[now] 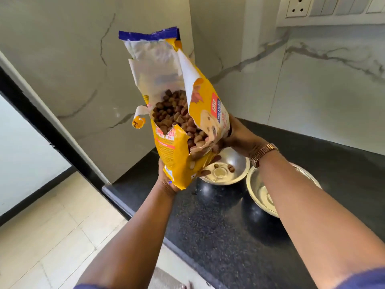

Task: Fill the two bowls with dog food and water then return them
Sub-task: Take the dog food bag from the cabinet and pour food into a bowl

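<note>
A yellow dog food bag (177, 155), torn open down its side, is held tilted above the black counter (208, 226). Brown kibble (175, 115) shows through the tear. My left hand (166, 182) grips the bag's bottom corner. My right hand (237, 136) holds the bag's right side near the torn flap. Under the bag stands a steel bowl (239, 161) with a few kibble pieces lying in it. A second steel bowl (258, 190) stands to its right, partly hidden by my right forearm, and looks empty.
Marble-look walls (312, 90) close the counter's back and left sides. A socket and switches (298, 7) sit at the top right. The counter's front edge runs diagonally, with a tiled floor (52, 226) below at the left. A dark door frame (31, 117) crosses the left.
</note>
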